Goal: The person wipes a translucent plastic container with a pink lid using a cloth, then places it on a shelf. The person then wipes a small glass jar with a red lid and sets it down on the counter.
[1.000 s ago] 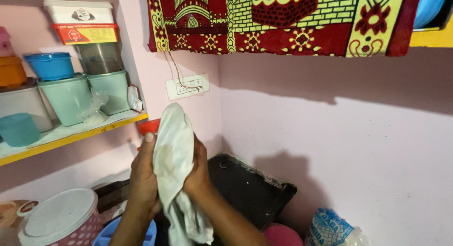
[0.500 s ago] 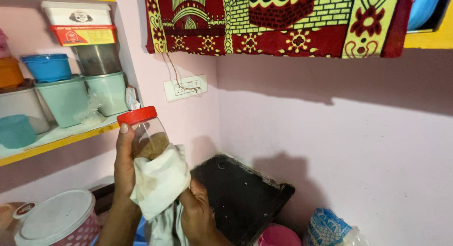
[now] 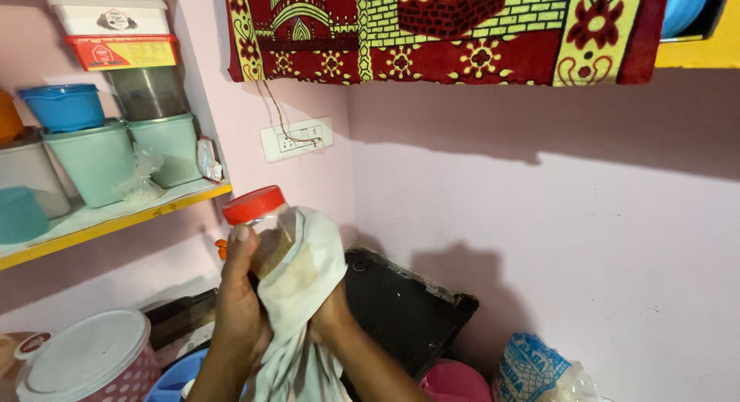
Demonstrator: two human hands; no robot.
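Centre-left of frame: left hand (image 3: 240, 309) is wrapped around a clear jar (image 3: 271, 236) with a red lid (image 3: 253, 204), fingers closed on its side, jar tilted slightly. Right hand (image 3: 330, 317) presses a white cloth (image 3: 308, 279) against the jar's right side, fingers curled into the fabric; cloth hangs down to the bottom edge. Behind, lower centre: black tray (image 3: 405, 309) leaning on the pink wall. Upper left: shelf (image 3: 116, 217) with teal containers (image 3: 123, 151).
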